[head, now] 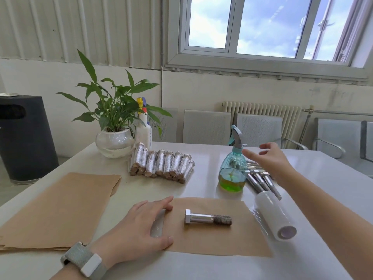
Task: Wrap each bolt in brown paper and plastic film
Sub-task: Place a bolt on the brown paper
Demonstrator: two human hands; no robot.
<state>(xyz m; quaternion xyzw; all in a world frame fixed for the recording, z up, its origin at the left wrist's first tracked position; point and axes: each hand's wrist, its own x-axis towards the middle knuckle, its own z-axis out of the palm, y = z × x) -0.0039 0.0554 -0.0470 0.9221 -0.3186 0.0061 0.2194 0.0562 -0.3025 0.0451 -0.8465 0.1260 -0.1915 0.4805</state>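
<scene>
- Leftmost, a dark bin (24, 136) beyond the edge of the white table (201, 265).
- On the table's left part, a stack of brown paper sheets (58, 207), flat, near the front edge.
- Behind the stack, a leafy plant in a round glass pot (114, 143), with a white spray bottle (143, 128) just beside it on the right.
- In front of those, a pile of wrapped bolts (161, 165), foil-bright with brown ends, lying side by side in layers.
- Near the front, the left hand (141, 225), strapped watch at the wrist, fingers straight and spread, pressing flat on the left edge of a single brown paper sheet (242, 239); nothing gripped.
- At the middle of that sheet, a bare bolt (207, 217) on its side, hexagonal head to the left, threaded end to the right, apart from the hand.
- Behind the sheet, a teal spray bottle (233, 168) with green liquid at the bottom.
- Right of the bottle, a heap of unwrapped bolts (262, 180), partly hidden by the arm.
- At the sheet's right edge, a roll of plastic film (275, 215), lying across the corner.
- Above the heap, the right hand (270, 158), raised off the table, fingers loosely extended toward the teal bottle, holding nothing and not touching it.
</scene>
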